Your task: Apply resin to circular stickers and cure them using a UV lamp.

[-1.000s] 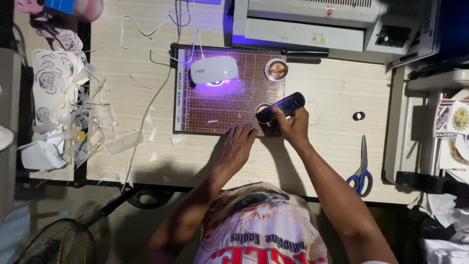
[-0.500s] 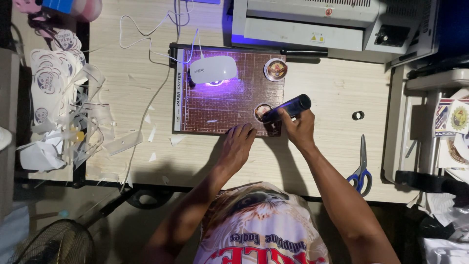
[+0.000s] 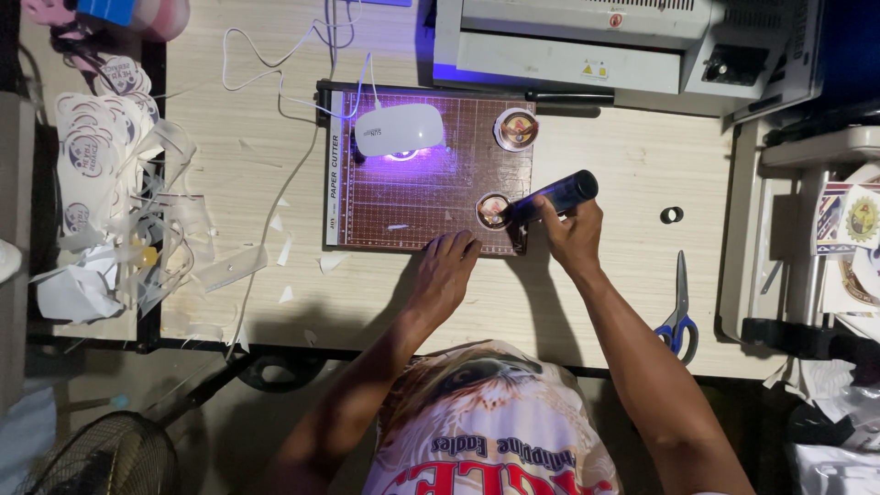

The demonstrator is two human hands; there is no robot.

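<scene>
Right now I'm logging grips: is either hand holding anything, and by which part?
The right hand holds a dark tube by its lower side near the middle. The left hand holds nothing; it lies flat on the cutting mat.

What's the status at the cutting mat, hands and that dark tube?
Right hand grips dark tube, tip at round badge. Left hand flat on cutting mat edge. White lamp and second badge sit apart.

At the frame's centre, our right hand [image 3: 573, 236] is gripping a dark tube [image 3: 553, 198] over a round badge [image 3: 494, 211]; our left hand [image 3: 446, 273] is pressing the cutting mat [image 3: 431, 197].
</scene>
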